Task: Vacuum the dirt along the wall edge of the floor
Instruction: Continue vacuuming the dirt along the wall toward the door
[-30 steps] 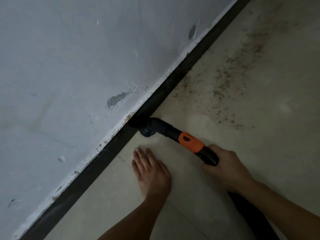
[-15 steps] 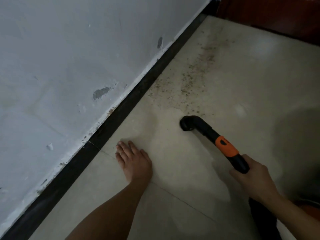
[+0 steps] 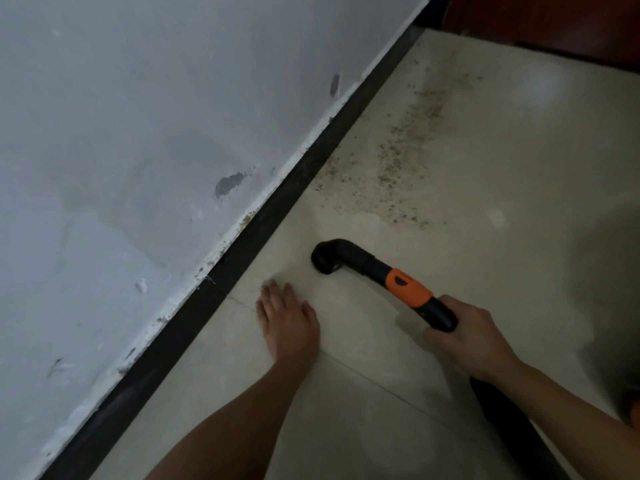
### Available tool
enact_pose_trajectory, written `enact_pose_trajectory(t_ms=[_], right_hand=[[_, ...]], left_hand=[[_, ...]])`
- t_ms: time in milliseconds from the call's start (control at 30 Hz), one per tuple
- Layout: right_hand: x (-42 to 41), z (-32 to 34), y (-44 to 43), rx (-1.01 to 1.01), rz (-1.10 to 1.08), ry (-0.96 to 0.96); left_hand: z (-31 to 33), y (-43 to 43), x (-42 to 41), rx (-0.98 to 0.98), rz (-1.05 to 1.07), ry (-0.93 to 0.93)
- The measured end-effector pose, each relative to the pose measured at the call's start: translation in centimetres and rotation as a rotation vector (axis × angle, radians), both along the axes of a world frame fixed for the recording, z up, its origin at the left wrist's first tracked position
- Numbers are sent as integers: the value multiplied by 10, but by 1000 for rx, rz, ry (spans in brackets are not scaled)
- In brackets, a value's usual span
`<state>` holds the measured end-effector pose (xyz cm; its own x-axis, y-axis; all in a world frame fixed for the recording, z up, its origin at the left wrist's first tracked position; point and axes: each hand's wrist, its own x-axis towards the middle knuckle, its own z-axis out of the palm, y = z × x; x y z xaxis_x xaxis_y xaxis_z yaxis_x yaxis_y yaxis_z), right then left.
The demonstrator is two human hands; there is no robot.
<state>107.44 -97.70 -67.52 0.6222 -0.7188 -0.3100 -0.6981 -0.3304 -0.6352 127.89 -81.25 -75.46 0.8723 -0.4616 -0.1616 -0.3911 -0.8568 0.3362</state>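
Right hand (image 3: 474, 341) gripping vacuum nozzle (image 3: 367, 265), left hand (image 3: 289, 323) flat beside it

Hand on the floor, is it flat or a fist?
Flat: the left hand lies palm down on the floor, fingers straight.

Black vacuum tube (image 3: 367, 263), orange collar, points to ten o'clock, bent mouth down on the pale floor (image 3: 485, 150). Brown dirt (image 3: 394, 168) speckles the tiles at its one o'clock, beside the black skirting (image 3: 277, 202).
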Motion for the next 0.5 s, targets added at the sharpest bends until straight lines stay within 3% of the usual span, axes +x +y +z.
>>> enact_pose_trajectory(t_ms=[67,200,367,500], right_hand=[[9,3,1,-27,-27,-3],[43,2,34,20,129,-33],[62,2,69,81,351,-8],[48,9,41,-69,182,51]], left_hand=[[3,36,4,-90,-45,-31],[0,106,16,-77,107,-134],[4,111,18,-55,120,-118],[6,92,22,-70,67,-128]])
